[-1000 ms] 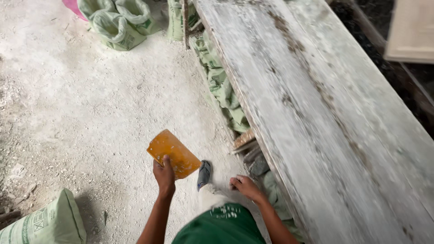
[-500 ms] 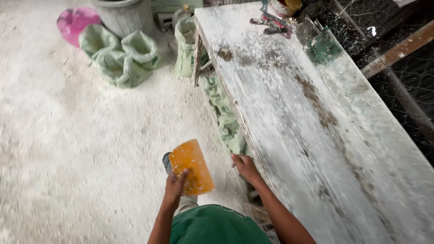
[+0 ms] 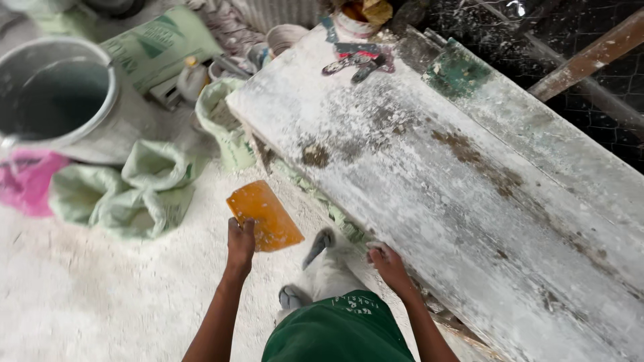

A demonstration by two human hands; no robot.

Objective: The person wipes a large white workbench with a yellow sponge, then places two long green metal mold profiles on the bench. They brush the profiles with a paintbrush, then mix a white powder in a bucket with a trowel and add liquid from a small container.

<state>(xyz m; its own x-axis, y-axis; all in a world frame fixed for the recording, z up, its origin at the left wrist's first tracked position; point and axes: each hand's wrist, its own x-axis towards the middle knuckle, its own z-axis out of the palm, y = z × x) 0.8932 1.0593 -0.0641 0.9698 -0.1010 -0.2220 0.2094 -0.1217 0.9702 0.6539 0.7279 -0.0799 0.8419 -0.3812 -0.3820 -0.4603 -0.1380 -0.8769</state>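
Left hand (image 3: 240, 243) clamped on an orange flat scraper (image 3: 263, 216), held out over the powdery white floor (image 3: 100, 295). Right hand (image 3: 388, 263) resting loose on the near edge of the long plaster-caked board (image 3: 429, 167), gripping nothing. Further out: green sacks (image 3: 127, 194), grey bucket (image 3: 57, 94), pink cloth (image 3: 27, 184).

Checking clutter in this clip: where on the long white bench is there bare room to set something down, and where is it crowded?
The long white bench is bare from beside the right hand up to the brown stain. Its far end is crowded with small tools and a tub. The left hand holds an orange scraper over open powdery floor, bordered by green sacks.
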